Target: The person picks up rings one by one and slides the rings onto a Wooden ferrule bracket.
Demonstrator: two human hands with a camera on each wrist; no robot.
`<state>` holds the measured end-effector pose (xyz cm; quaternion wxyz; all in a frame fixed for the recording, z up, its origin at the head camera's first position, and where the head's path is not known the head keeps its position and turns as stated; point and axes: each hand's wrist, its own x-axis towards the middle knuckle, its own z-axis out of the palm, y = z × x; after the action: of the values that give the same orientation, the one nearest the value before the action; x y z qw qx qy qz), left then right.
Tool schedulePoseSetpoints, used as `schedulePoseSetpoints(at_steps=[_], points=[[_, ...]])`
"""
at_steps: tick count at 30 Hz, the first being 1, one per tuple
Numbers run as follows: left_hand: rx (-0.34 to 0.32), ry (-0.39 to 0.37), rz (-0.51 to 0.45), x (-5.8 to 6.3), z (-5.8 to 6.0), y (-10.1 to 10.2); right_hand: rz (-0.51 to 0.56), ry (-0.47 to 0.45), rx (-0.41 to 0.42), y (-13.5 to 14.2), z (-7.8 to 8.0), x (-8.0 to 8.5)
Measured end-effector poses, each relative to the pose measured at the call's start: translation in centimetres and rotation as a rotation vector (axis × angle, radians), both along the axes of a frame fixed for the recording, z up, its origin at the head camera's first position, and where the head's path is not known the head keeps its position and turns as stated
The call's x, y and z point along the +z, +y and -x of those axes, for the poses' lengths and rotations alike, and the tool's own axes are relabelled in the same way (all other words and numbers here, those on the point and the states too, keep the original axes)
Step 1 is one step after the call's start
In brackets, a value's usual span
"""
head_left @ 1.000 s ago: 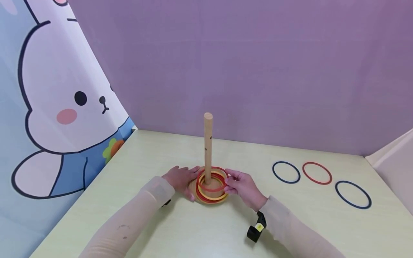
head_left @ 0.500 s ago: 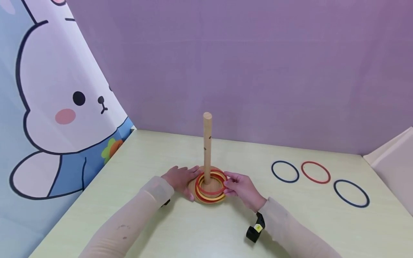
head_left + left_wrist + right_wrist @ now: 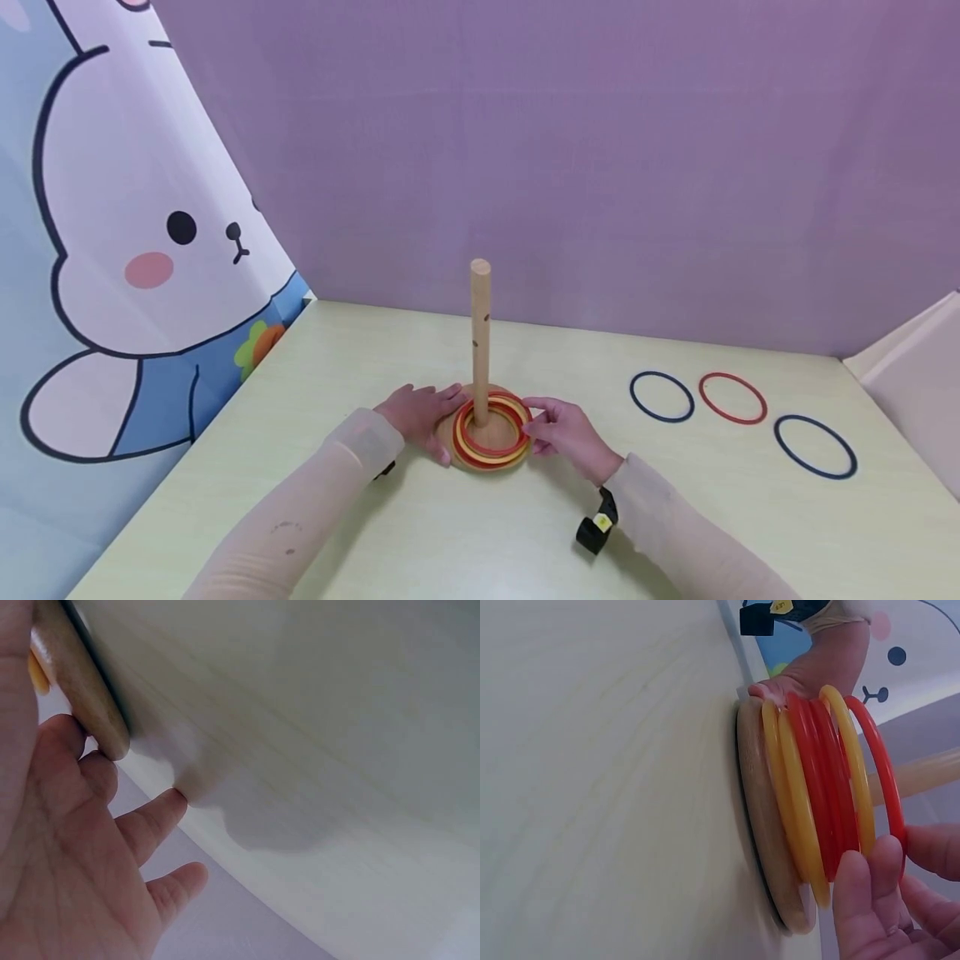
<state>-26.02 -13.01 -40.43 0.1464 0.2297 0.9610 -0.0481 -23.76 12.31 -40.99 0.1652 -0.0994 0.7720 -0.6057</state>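
A wooden post (image 3: 481,350) rises from a round wooden base (image 3: 765,825). Red and yellow rings (image 3: 799,802) are stacked loosely around the post, low down over the base. My right hand (image 3: 566,433) pinches the topmost red ring (image 3: 889,780) at its right side, thumb against fingers; this ring also encircles the post and sits a little apart from the one below. My left hand (image 3: 416,417) rests against the base's left side, thumb and fingers spread. In the left wrist view, some of its fingers touch the base's rim while the others extend free.
To the right on the pale table (image 3: 390,533) lie a dark blue ring (image 3: 636,395), a red ring (image 3: 762,403) and another dark blue ring (image 3: 780,439). A purple backdrop (image 3: 570,167) stands behind, and a cartoon-printed cloth (image 3: 105,183) hangs at the left.
The pinched red ring has come down slightly along the post, closer to the stack, with my right hand still on it. My left hand has stayed in place at the base.
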Motion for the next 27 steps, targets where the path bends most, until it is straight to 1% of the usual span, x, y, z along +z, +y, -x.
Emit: schedulePoseSetpoints(at_steps=[7, 11, 14, 16, 19, 24, 27], points=[[0.022, -0.009, -0.007, 0.0, 0.0, 0.0, -0.016, 0.003, 0.012, 0.6, 0.6, -0.4], [0.017, -0.012, -0.008, -0.1, 0.1, 0.0, -0.076, 0.035, 0.064, 1.6, 1.3, -0.4], [0.013, -0.010, -0.015, -0.3, 0.1, 0.0, -0.146, 0.106, 0.118, 3.3, 2.2, -0.5], [0.011, -0.006, -0.014, -0.3, 0.1, 0.1, -0.186, 0.158, 0.136, 4.7, 2.8, -0.4], [0.008, -0.001, -0.012, -0.4, 0.1, 0.0, -0.254, 0.226, 0.113, 6.9, 3.7, -0.1], [0.020, -0.015, -0.008, -0.4, 0.2, -0.1, -0.375, 0.320, 0.056, 10.4, 4.4, 0.6], [0.024, -0.020, -0.006, -0.6, 0.3, 0.0, -0.454, 0.438, 0.035, 12.3, 4.6, 0.6]])
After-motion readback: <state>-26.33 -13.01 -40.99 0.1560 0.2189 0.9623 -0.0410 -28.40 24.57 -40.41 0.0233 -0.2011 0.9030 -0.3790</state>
